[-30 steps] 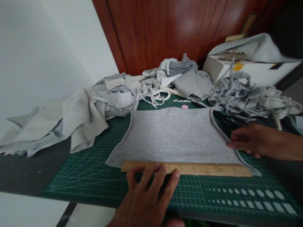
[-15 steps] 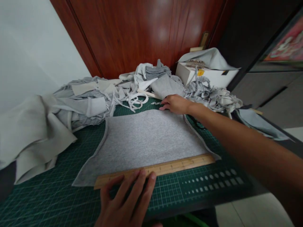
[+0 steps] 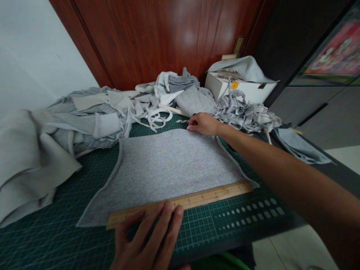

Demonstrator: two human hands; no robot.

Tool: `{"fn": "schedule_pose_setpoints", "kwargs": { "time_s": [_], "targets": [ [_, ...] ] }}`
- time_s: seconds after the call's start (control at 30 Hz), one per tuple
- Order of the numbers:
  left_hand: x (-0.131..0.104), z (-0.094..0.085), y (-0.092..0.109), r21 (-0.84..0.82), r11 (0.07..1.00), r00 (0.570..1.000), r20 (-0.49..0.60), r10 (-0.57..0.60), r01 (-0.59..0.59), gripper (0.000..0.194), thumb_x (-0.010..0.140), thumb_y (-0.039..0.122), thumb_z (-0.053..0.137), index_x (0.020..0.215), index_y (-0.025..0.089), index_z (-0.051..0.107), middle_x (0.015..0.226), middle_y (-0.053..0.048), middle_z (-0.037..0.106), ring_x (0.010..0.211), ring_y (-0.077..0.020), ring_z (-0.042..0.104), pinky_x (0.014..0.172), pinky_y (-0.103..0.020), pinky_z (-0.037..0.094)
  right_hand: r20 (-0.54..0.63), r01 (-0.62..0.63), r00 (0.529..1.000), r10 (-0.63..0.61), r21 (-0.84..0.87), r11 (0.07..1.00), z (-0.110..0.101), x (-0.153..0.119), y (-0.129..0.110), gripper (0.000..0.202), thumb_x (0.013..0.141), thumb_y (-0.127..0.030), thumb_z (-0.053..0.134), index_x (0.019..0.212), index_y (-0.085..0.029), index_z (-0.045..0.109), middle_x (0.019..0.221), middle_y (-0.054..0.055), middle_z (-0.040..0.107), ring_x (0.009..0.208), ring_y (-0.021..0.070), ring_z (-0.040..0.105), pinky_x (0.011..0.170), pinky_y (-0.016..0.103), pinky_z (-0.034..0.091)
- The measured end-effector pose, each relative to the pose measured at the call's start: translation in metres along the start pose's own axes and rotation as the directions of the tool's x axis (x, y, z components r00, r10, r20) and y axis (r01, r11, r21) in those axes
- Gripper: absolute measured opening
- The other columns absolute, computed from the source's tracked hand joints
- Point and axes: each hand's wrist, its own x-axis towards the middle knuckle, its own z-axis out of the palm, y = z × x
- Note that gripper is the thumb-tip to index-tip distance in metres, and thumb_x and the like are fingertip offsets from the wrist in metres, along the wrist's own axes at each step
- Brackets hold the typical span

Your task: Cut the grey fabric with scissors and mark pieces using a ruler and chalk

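A piece of heathered grey knit fabric [image 3: 174, 165] lies flat, its side edges slightly curled. Along its near edge rests a wooden ruler [image 3: 208, 197], covering a strip of cloth. My left hand [image 3: 149, 236] is open, with its fingertips spread and pressing on the ruler. At the fabric's far edge, my right hand [image 3: 204, 123] has its fingers drawn together in a pinch. A small dark thing shows just behind those fingers, but I cannot make out what it is. My right forearm passes over the cloth's right side.
A green cutting mat [image 3: 197, 228] covers the tabletop. Grey and white fabric scraps [image 3: 98, 112] are heaped at the left and back, with white strips [image 3: 159, 118] near the mat's far part. A white box [image 3: 239, 88] stands at back right beside a tangle of grey strips [image 3: 253, 112].
My right hand's fingers have drawn together from a looser, stretched pose at the far edge. The left hand stays on the ruler. The view has shifted slightly.
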Motion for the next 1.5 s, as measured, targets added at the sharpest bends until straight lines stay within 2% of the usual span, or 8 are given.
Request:
{"fn": "schedule_pose_setpoints", "kwargs": {
  "time_s": [0.2,0.27,0.4,0.47,0.53,0.7,0.97,1.5],
  "targets": [
    [0.001,0.003,0.008,-0.094,0.993,0.993,-0.078,-0.083,0.076,0.053,0.104,0.050,0.043,0.136,0.013,0.065,0.141,-0.009,0.069,0.133,-0.0258,0.054,0.107,-0.045,0.034,-0.137,0.064,0.990,-0.025,0.289,0.955,-0.014,-0.034,-0.037,0.016,0.102,-0.025,0.057,0.097,-0.016,0.070,0.065,-0.002,0.065,0.054,0.0131,0.056,0.060,0.027,0.042],
    [0.000,0.006,0.012,-0.105,0.990,0.992,-0.081,-0.099,0.090,0.053,0.105,0.048,0.040,0.136,0.014,0.064,0.142,-0.009,0.068,0.133,-0.0262,0.054,0.106,-0.047,0.033,-0.011,0.128,0.990,-0.140,0.494,0.860,-0.011,-0.053,-0.062,0.015,0.100,-0.026,0.060,0.095,-0.018,0.071,0.061,-0.005,0.059,0.049,0.0116,0.052,0.054,0.026,0.040],
    [0.000,0.007,0.017,-0.113,0.984,0.988,-0.055,-0.144,0.137,0.056,0.106,0.051,0.038,0.136,0.012,0.064,0.135,-0.012,0.071,0.129,-0.0278,0.055,0.105,-0.050,0.033,0.238,0.112,0.893,-0.381,0.702,0.703,0.009,-0.087,-0.109,0.013,0.098,-0.022,0.065,0.110,-0.020,0.069,0.073,-0.006,0.064,0.054,0.0097,0.060,0.056,0.023,0.044],
    [0.001,0.005,0.018,-0.112,0.982,0.985,-0.056,-0.160,0.153,0.058,0.107,0.054,0.036,0.135,0.012,0.064,0.132,-0.013,0.072,0.127,-0.0281,0.056,0.105,-0.050,0.033,0.294,0.095,0.853,-0.431,0.725,0.682,0.019,-0.094,-0.124,0.002,0.097,-0.019,0.066,0.098,-0.019,0.067,0.072,-0.006,0.063,0.055,0.0084,0.060,0.057,0.022,0.043],
    [0.002,0.002,0.018,-0.100,0.985,0.987,-0.069,-0.147,0.140,0.059,0.107,0.054,0.035,0.134,0.012,0.065,0.132,-0.012,0.072,0.126,-0.0281,0.055,0.104,-0.050,0.033,0.317,0.124,0.823,-0.471,0.709,0.694,0.024,-0.096,-0.131,0.011,0.096,-0.015,0.065,0.086,-0.018,0.065,0.068,-0.007,0.059,0.056,0.0075,0.057,0.057,0.020,0.040],
    [0.005,-0.010,0.017,-0.052,0.991,0.992,0.015,-0.126,0.126,0.056,0.107,0.054,0.040,0.135,0.014,0.065,0.135,-0.010,0.071,0.127,-0.0264,0.054,0.102,-0.048,0.034,0.297,0.284,0.765,-0.571,0.641,0.713,0.027,-0.094,-0.138,0.020,0.094,-0.004,0.058,0.079,-0.017,0.064,0.069,-0.006,0.057,0.064,0.0086,0.051,0.061,0.021,0.035],
    [0.007,-0.014,0.015,-0.013,0.996,0.996,0.042,-0.083,0.084,0.054,0.107,0.051,0.042,0.134,0.012,0.066,0.133,-0.012,0.070,0.125,-0.0278,0.053,0.102,-0.048,0.035,0.268,0.351,0.783,-0.561,0.555,0.754,0.037,-0.096,-0.145,0.008,0.096,-0.013,0.059,0.096,-0.018,0.065,0.077,-0.001,0.066,0.069,0.0135,0.056,0.063,0.026,0.035],
    [0.005,-0.015,0.015,-0.074,0.992,0.993,0.072,-0.095,0.100,0.061,0.103,0.057,0.050,0.140,0.010,0.060,0.134,-0.011,0.070,0.131,-0.0285,0.052,0.112,-0.045,0.036,0.287,0.400,0.741,-0.607,0.539,0.742,0.033,-0.102,-0.144,0.009,0.098,-0.012,0.057,0.093,-0.020,0.058,0.075,-0.002,0.060,0.066,0.0134,0.053,0.059,0.026,0.029]
  ]
}}
